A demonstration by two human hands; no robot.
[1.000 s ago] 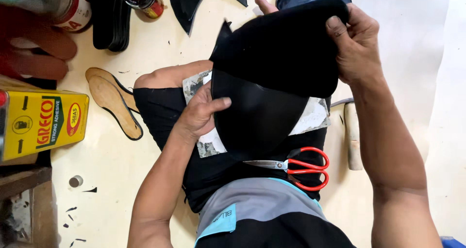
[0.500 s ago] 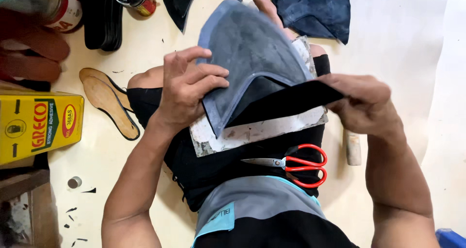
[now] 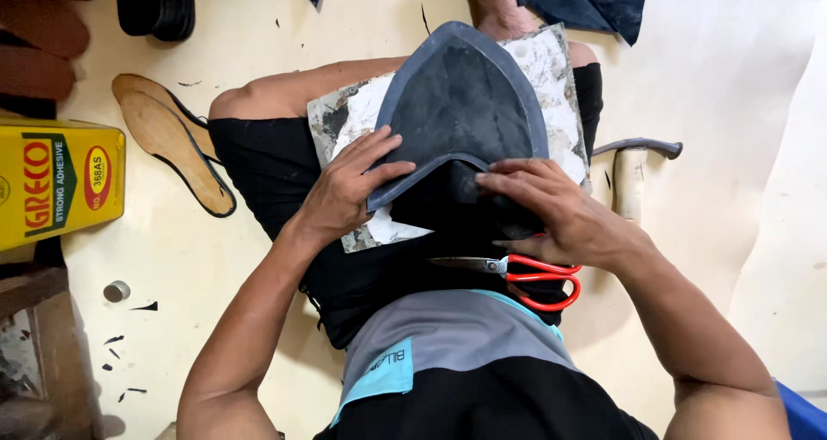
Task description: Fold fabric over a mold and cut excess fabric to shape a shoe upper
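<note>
Two hands are pressed flat on a dark rubber sheet [image 3: 465, 104], a pointed piece with a grey edge, which is laid on a mottled board [image 3: 551, 69] across the person's lap. The left hand [image 3: 349, 190] is spread over the sheet's lower left edge, fingers loosely splayed, thumb on top. The right hand [image 3: 551, 212] is laid on the sheet's lower right part, fingers stretched leftward. Nothing is gripped; the sheet is only held down. Red-handled scissors [image 3: 530, 276] are seen just below the sheet. A hammer [image 3: 633, 168] is seen right of it, an insole [image 3: 172, 147] and a yellow tin [image 3: 56, 190] well to its left, on the floor.
</note>
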